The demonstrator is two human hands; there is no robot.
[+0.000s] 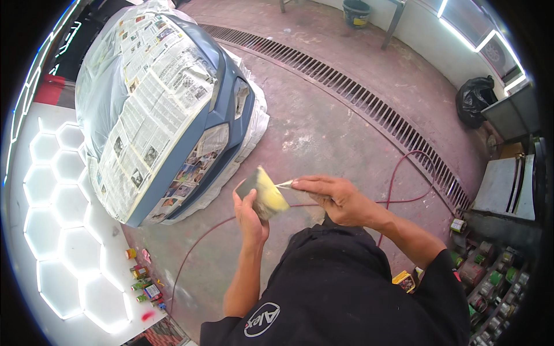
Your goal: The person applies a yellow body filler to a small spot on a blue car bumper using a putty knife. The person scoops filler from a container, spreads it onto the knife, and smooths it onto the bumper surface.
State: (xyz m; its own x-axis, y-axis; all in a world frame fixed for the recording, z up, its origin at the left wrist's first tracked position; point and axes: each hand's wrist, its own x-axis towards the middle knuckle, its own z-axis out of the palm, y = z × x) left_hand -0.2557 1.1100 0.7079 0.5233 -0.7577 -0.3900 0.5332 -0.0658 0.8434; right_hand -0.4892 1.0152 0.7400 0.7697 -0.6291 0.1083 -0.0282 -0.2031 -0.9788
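My left hand is closed round a flat palette, dark grey at one side and smeared with yellow paste that looks like body filler. Its thumb presses on the near face. From the right, my right hand pinches a small, thin, pale-bladed tool that looks like a scraper. The blade's tip is at the palette's yellow edge; I cannot tell if they touch. Both hands are in front of my body, over the floor. Ahead to the left stands a car's blue-grey front bumper, with newspaper masking the body above.
A red hose winds across the floor past my legs. Beyond runs a metal drain grate. Small containers stand at lower left and several cans at lower right. A black bag and a bucket are farther off.
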